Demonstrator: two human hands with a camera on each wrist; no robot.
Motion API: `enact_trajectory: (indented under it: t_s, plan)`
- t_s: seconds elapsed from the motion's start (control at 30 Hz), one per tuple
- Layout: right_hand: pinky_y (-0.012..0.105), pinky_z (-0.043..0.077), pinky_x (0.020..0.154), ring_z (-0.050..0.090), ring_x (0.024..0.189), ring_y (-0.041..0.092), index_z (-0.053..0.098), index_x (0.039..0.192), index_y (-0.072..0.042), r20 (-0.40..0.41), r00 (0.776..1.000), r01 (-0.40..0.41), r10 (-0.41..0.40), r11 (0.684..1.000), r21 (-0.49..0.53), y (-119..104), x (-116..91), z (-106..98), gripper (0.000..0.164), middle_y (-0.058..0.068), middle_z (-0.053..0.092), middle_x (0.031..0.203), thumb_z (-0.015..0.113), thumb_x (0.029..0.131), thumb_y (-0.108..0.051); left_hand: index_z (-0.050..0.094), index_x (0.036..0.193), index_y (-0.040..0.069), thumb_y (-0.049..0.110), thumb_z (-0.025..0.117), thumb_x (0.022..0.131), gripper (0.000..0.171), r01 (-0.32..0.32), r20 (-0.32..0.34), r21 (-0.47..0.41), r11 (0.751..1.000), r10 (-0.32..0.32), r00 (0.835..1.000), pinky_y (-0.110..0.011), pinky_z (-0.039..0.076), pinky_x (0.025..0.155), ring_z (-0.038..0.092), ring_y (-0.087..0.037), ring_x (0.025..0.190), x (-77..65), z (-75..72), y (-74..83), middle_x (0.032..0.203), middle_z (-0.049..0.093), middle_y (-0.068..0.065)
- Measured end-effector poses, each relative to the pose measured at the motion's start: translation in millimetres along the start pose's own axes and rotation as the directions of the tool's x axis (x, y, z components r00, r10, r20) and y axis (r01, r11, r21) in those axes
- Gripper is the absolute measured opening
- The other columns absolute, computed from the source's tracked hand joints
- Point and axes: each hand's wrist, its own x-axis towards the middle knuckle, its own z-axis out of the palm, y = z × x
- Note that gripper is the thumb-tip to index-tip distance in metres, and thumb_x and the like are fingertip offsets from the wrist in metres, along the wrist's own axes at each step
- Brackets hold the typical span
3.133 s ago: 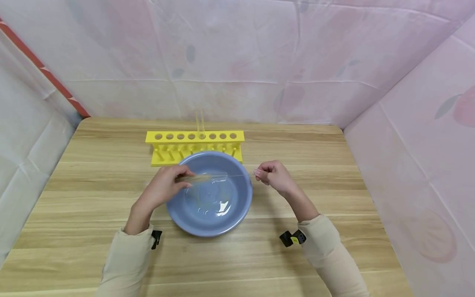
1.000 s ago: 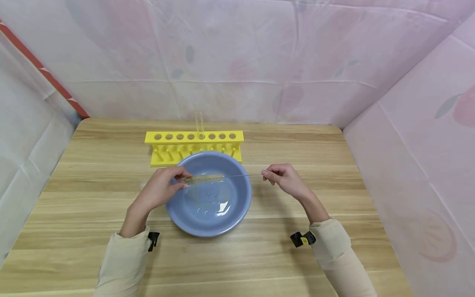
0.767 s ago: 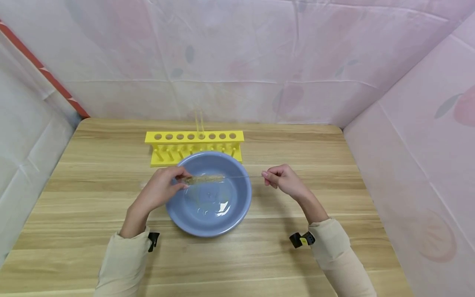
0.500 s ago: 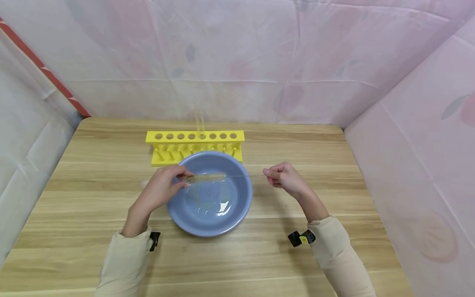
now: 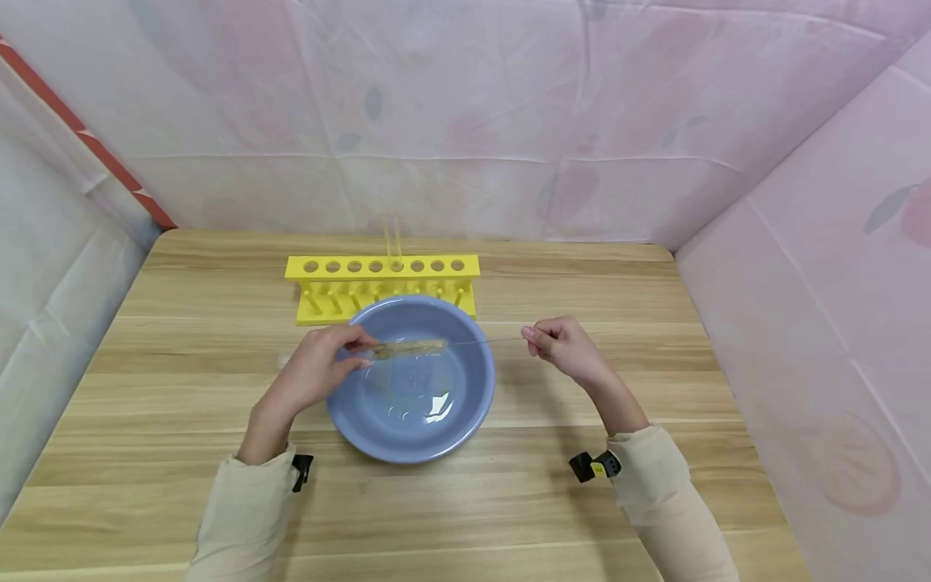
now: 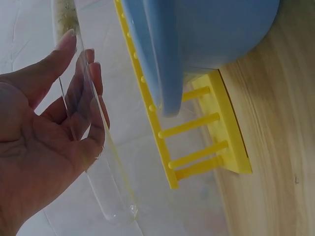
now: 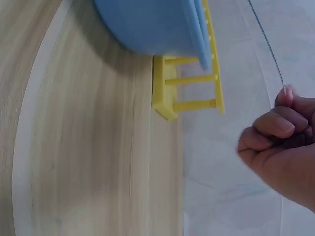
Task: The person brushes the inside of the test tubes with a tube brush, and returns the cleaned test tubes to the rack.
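Note:
Over the blue basin [image 5: 483, 396], my left hand [image 5: 316, 364] holds a clear glass test tube [image 6: 115, 189] lying nearly level. Its thumb and fingers wrap the glass, and the rounded closed end sticks out past the palm in the left wrist view. Inside the tube, toward its mouth, are the tan bristles of a test tube brush [image 5: 416, 348]. To the right of the basin my right hand [image 5: 563, 349] pinches the end of the brush's thin twisted wire handle [image 7: 267, 42] between thumb and forefinger, other fingers curled in. Water glints in the basin.
Behind the basin stands a yellow test tube rack [image 5: 364, 268] with a row of holes and pegs. Another clear test tube [image 5: 393, 242] stands upright in one hole. Fabric walls [image 5: 465, 121] enclose the wooden table [image 5: 436, 525] at the back and sides.
My right hand has shifted a little to the right, drawing the brush the same way. The bristles, blurred at first, now show clearly. My left hand stays nearly in place over the basin.

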Motion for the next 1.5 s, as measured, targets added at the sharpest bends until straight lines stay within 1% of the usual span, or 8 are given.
enact_trajectory:
  t_s: [0.13, 0.27, 0.5, 0.7, 0.9, 1.13, 1.33, 1.5]
  plan:
    - [0.021, 0.023, 0.042, 0.025, 0.043, 0.005, 0.054, 0.06, -0.001, -0.072, 0.971, 0.21, -0.226, 0.96, -0.186, -7, -6, -1, 0.032, -0.004, 0.031, 0.049, 0.05, 0.091, 0.003, 0.067, 0.091, 0.002, -0.002, 0.072, 0.074, 0.018, 0.008, 0.019, -0.039, 0.999, -0.007, 1.0, -0.04, 0.048, 0.075, 0.059, -0.023, 0.083, -1.9, -3.7, -2.8, 0.087, 0.066, -0.008]
    - [0.023, 0.025, 0.041, 0.025, 0.043, 0.005, 0.055, 0.061, -0.002, -0.09, 0.96, 0.243, -0.264, 0.95, -0.198, -1, -8, -6, 0.03, -0.005, 0.032, 0.048, 0.05, 0.091, 0.004, 0.066, 0.09, 0.002, -0.001, 0.071, 0.075, 0.016, 0.007, 0.038, -0.054, 0.999, -0.004, 0.999, -0.039, 0.049, 0.074, 0.059, -0.022, 0.082, -4.0, -5.8, -4.8, 0.086, 0.065, -0.007]
    - [0.023, 0.026, 0.044, 0.026, 0.043, 0.009, 0.05, 0.059, 0.003, -0.06, 0.998, -0.029, 0.031, 0.999, 0.03, 7, -8, -17, 0.038, 0.0, 0.037, 0.05, 0.051, 0.094, -0.011, 0.067, 0.091, 0.001, -0.002, 0.073, 0.073, 0.019, 0.023, 0.02, -0.007, 1.0, -0.023, 1.0, -0.039, 0.048, 0.073, 0.059, -0.022, 0.081, -4.1, -4.0, -3.7, 0.085, 0.066, -0.007]
    - [0.024, 0.016, 0.043, 0.018, 0.04, 0.008, 0.048, 0.052, -0.004, 0.059, 0.977, -0.212, 0.204, 0.934, 0.287, 2, -11, -27, 0.042, 0.0, 0.039, 0.049, 0.049, 0.094, -0.007, 0.068, 0.088, 0.002, -0.003, 0.075, 0.069, 0.02, 0.018, -0.004, 0.024, 1.0, -0.017, 1.0, -0.04, 0.049, 0.073, 0.06, -0.024, 0.081, -3.8, -1.9, -2.0, 0.085, 0.066, -0.009]
    - [0.028, 0.014, 0.047, 0.016, 0.04, 0.01, 0.047, 0.051, -0.006, 0.118, 0.963, -0.269, 0.244, 0.91, 0.316, 5, -13, -33, 0.043, -0.004, 0.029, 0.045, 0.047, 0.094, -0.006, 0.068, 0.087, 0.002, -0.003, 0.076, 0.068, 0.021, 0.015, -0.006, 0.046, 0.999, -0.015, 1.0, -0.041, 0.049, 0.074, 0.061, -0.025, 0.083, -2.9, -0.4, -0.8, 0.086, 0.066, -0.011]
    - [0.025, 0.021, 0.043, 0.022, 0.044, 0.009, 0.05, 0.058, -0.001, -0.011, 1.0, -0.022, 0.022, 1.0, 0.014, 8, -16, -36, 0.037, -0.002, 0.033, 0.049, 0.049, 0.095, -0.009, 0.068, 0.089, 0.002, -0.003, 0.074, 0.071, 0.02, 0.022, 0.017, -0.025, 0.999, -0.022, 1.0, -0.041, 0.049, 0.075, 0.061, -0.025, 0.083, -5.0, -4.5, -3.2, 0.086, 0.066, -0.009]
    - [0.027, 0.029, 0.043, 0.028, 0.045, 0.009, 0.056, 0.065, -0.002, -0.092, 0.953, 0.264, -0.289, 0.941, -0.213, -5, -25, -35, 0.027, 0.006, 0.034, 0.05, 0.05, 0.09, 0.008, 0.067, 0.093, 0.001, 0.0, 0.071, 0.075, 0.018, 0.03, 0.064, -0.096, 0.995, -0.024, 0.998, -0.036, 0.05, 0.07, 0.06, -0.022, 0.081, -5.9, -8.4, -7.0, 0.088, 0.066, -0.01]
    - [0.027, 0.031, 0.045, 0.031, 0.046, 0.01, 0.055, 0.063, -0.002, -0.107, 0.969, 0.2, -0.222, 0.962, -0.188, -3, -27, -36, 0.029, 0.008, 0.036, 0.051, 0.05, 0.091, 0.002, 0.067, 0.094, -0.001, -0.001, 0.071, 0.076, 0.019, 0.04, 0.071, -0.098, 0.994, -0.033, 0.997, -0.035, 0.05, 0.07, 0.06, -0.022, 0.082, -6.1, -8.1, -7.0, 0.089, 0.066, -0.011]
